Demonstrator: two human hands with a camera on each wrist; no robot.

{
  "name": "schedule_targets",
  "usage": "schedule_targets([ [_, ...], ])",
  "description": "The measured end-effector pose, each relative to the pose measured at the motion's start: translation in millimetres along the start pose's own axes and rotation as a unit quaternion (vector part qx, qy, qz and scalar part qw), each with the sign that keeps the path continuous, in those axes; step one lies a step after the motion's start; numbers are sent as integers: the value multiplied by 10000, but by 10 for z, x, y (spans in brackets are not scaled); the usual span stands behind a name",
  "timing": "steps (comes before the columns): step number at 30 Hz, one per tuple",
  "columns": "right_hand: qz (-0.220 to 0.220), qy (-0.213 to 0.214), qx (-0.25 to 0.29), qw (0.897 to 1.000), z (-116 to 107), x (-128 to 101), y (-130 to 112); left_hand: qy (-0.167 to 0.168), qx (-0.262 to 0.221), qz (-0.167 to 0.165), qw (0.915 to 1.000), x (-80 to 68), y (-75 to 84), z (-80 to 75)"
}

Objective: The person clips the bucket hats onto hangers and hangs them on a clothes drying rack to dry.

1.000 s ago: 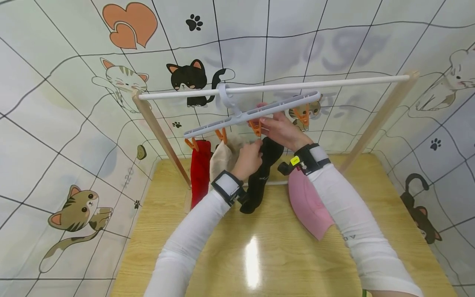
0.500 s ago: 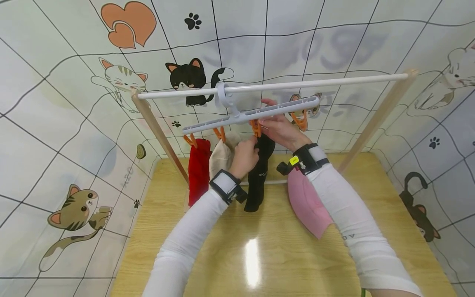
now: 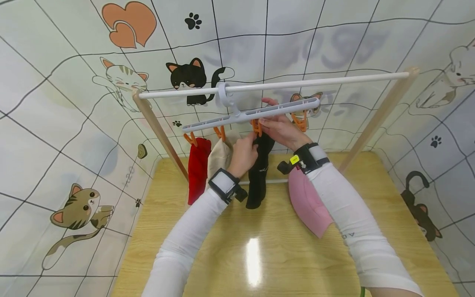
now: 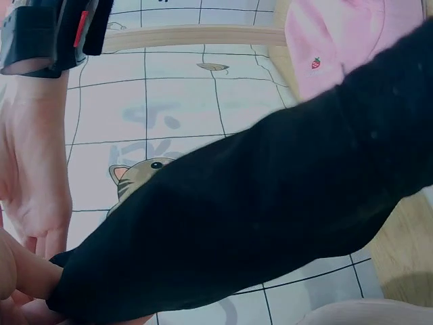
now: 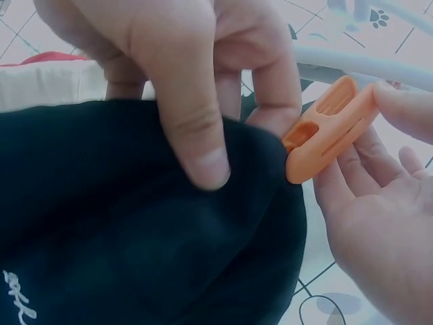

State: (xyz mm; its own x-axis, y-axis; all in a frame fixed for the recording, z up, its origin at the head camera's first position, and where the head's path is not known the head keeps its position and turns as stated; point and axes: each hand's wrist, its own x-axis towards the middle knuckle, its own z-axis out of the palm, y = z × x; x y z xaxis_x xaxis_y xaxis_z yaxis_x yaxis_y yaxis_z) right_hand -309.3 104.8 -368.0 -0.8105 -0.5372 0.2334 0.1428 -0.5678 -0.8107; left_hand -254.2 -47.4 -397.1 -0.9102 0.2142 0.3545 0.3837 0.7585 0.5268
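Note:
My left hand (image 3: 243,156) pinches the top of a black sock (image 3: 257,179) between thumb and fingers; the sock hangs down, white lettering on its side. My right hand (image 3: 283,130) pinches an orange clothespin (image 5: 328,132) on the grey hanger (image 3: 274,110). In the right wrist view the sock's edge meets the clothespin's tip; whether fabric lies between its jaws is hard to tell. Farther left on the hanger, a red cloth item (image 3: 198,171) and a cream cloth item (image 3: 219,159) hang by orange clothespins. Another orange clothespin (image 3: 299,121) hangs at the right end.
The hanger hooks over a white rod (image 3: 315,83) between wooden posts (image 3: 380,119). A pink hat (image 3: 308,202) lies under my right forearm on the wooden table (image 3: 208,260). Cat-print walls (image 3: 44,123) surround the table on three sides.
My left hand has brought the sock up and slightly left to the clothespin. The hanger's right end has dipped a little. My right hand stays at the clothespin.

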Motion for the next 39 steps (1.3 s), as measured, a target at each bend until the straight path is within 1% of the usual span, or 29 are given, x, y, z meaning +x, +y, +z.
schedule_targets([
  [10,118,-32,-43,9999,-35,0,-4,-37,-140,55,9999,-7,13,-50],
  [14,86,-38,-86,9999,-47,-14,8,-69,-132,66,9999,-13,24,-53],
  [21,-29,-129,43,9999,-62,-37,13,-38,-136,220,9997,-4,64,-73],
  [24,32,-39,-16,10000,-51,-49,16,-29,-124,203,9997,-13,65,-70],
  [30,150,395,-136,9990,-52,-81,28,-233,-142,115,9996,-33,66,-70],
  [35,125,498,-158,9986,-108,-119,58,-377,157,48,9992,-34,72,-110],
  [39,126,596,-215,9979,-185,-169,104,-665,396,-92,9970,-31,89,-174],
])
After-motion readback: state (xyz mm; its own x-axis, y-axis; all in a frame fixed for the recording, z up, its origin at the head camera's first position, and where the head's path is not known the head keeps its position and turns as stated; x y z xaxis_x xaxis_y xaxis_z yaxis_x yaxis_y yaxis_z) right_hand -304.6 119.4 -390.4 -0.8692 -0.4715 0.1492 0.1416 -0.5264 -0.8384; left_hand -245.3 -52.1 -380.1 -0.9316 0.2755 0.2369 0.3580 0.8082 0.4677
